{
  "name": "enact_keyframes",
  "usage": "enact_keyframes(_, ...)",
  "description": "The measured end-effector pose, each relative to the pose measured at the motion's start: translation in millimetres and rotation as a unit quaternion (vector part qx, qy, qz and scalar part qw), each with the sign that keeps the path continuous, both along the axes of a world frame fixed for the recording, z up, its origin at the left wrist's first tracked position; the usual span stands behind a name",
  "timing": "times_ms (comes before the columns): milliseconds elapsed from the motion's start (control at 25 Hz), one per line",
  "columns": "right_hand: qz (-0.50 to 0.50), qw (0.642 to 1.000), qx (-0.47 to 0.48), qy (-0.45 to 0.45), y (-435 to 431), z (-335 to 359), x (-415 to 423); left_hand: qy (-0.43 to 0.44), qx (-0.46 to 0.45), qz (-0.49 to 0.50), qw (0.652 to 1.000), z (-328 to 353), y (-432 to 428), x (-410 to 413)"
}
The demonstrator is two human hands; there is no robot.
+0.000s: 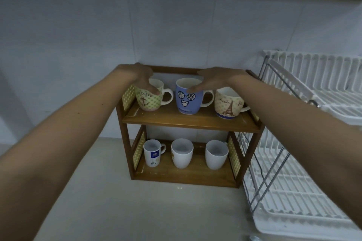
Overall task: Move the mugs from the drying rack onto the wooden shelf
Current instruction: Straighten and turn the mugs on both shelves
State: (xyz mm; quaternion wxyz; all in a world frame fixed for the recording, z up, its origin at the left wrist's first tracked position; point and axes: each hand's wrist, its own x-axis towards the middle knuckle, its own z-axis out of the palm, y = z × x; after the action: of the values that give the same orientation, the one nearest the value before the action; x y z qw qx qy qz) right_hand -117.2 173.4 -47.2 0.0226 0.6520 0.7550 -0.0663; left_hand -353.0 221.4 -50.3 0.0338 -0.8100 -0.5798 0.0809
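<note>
A two-level wooden shelf (188, 121) stands on the counter against the wall. Its upper board carries a green dotted anchor mug (149, 100), a blue mug with a cartoon face (189, 100) and a cream Eiffel Tower mug (228, 103). Three white mugs stand on the lower board: one with a small print (152, 154), a plain one (182, 152) and another plain one (216, 154). My left hand (141, 78) grips the rim of the anchor mug. My right hand (211, 80) rests on the rim of the blue mug, fingers around it.
A white two-tier drying rack (305, 143) with metal legs stands directly right of the shelf, and no mugs show on it. The pale counter (137, 211) stretches in front. A tiled wall (176, 25) rises behind.
</note>
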Motion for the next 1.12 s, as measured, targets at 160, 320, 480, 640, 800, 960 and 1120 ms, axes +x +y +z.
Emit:
enact_keyframes(160, 0.008, 0.999, 0.024, 0.041, 11, -11, -12, -0.033, 0.015, -0.028, 0.999, -7, -2, -3)
enact_keyframes(320, 0.026, 0.997, 0.028, 0.074, 12, -15, -7, -0.070, 0.023, -0.048, 0.996, -13, -2, -10)
enact_keyframes(480, 0.031, 0.997, 0.019, 0.065, 13, -16, -6, -0.072, 0.023, -0.037, 0.996, -13, -2, -9)
enact_keyframes(640, -0.018, 0.998, -0.048, 0.044, 1, 1, 21, -0.150, 0.010, -0.077, 0.986, -14, -11, 5)
enact_keyframes(800, -0.078, 0.984, -0.096, -0.129, -16, 19, 54, -0.209, 0.010, -0.104, 0.972, -24, -19, 45)
enact_keyframes(960, -0.057, 0.994, -0.048, -0.079, -21, 6, 65, -0.242, 0.007, -0.090, 0.966, -36, -18, 66)
enact_keyframes(1120, -0.063, 0.994, -0.017, -0.085, -20, 0, 65, -0.242, 0.019, -0.098, 0.965, -39, -15, 63)
